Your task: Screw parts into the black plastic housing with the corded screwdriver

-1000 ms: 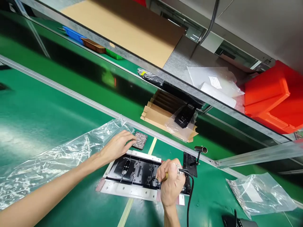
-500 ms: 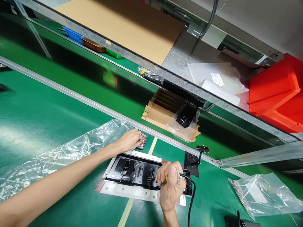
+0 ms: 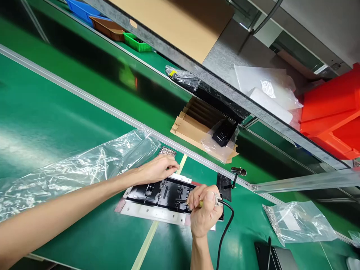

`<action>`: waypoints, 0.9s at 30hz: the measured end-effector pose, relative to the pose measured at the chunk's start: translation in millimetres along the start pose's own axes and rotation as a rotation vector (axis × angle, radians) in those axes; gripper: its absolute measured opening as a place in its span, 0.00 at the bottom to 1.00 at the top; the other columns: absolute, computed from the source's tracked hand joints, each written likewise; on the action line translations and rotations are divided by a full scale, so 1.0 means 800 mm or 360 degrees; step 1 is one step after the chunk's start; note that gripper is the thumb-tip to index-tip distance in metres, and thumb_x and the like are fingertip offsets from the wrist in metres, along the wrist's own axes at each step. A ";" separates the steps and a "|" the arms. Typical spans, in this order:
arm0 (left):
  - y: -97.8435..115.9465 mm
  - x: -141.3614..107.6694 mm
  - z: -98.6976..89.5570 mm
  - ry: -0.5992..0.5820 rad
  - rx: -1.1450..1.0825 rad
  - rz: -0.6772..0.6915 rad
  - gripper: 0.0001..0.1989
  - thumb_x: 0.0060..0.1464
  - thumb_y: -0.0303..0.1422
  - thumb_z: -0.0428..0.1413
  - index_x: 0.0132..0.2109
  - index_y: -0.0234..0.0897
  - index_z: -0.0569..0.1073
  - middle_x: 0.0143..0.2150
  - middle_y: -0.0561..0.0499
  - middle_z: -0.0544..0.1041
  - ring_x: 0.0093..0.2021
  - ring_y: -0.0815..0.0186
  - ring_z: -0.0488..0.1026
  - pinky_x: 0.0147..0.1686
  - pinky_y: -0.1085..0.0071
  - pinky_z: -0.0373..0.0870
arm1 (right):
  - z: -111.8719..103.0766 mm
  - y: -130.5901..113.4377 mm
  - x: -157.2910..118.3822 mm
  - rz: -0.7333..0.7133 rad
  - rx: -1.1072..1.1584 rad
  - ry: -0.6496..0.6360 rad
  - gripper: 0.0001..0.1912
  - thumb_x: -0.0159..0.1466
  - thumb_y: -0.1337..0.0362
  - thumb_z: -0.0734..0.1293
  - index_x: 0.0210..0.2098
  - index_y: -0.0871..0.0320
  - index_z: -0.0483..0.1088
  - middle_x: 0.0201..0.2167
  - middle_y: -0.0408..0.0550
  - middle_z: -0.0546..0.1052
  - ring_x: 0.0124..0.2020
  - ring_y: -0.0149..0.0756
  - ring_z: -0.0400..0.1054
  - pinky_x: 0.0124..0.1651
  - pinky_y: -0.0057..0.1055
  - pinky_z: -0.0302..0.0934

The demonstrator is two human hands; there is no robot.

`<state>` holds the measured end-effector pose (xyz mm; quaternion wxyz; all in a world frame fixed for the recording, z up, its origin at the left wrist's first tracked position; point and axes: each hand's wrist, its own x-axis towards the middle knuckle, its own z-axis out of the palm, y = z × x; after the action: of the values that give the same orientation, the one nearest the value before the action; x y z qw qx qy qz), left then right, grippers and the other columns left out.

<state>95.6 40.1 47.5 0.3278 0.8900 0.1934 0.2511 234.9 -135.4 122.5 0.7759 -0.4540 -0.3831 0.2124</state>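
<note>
My right hand (image 3: 205, 212) is wrapped round a corded tool with a black cable (image 3: 228, 228), over the right part of a black plastic panel (image 3: 165, 195). The panel lies in a white fixture (image 3: 152, 212) on the green bench. My left hand (image 3: 165, 167) is above the fixture's back edge with its fingertips pinched together; what they hold, if anything, is too small to make out. Just behind it sits a small tray of tiny metal parts (image 3: 167, 151).
Clear plastic sheeting (image 3: 92, 165) spreads at the left. Behind the metal rail (image 3: 84, 98) are cardboard pieces (image 3: 191, 131) and a bagged black part. A small stand (image 3: 238, 171), a bag of small parts (image 3: 298, 221) and a red bin (image 3: 332, 112) are at the right.
My left hand has moved from the small parts tray toward the right and nearer the black panel, its fingers pinched. My right hand still grips the tool. The head view has shifted slightly.
</note>
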 end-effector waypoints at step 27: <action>0.030 0.005 0.051 -0.0261 0.0318 0.0756 0.16 0.68 0.14 0.60 0.37 0.40 0.72 0.37 0.50 0.75 0.39 0.56 0.69 0.39 0.58 0.64 | -0.005 0.001 -0.001 0.0016 -0.0032 0.0007 0.25 0.81 0.53 0.72 0.29 0.52 0.65 0.17 0.32 0.63 0.15 0.27 0.57 0.18 0.23 0.62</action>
<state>126.2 5.3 38.1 0.1848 0.9558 -0.0242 0.2276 237.2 -138.0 120.5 0.7712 -0.4641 -0.3810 0.2115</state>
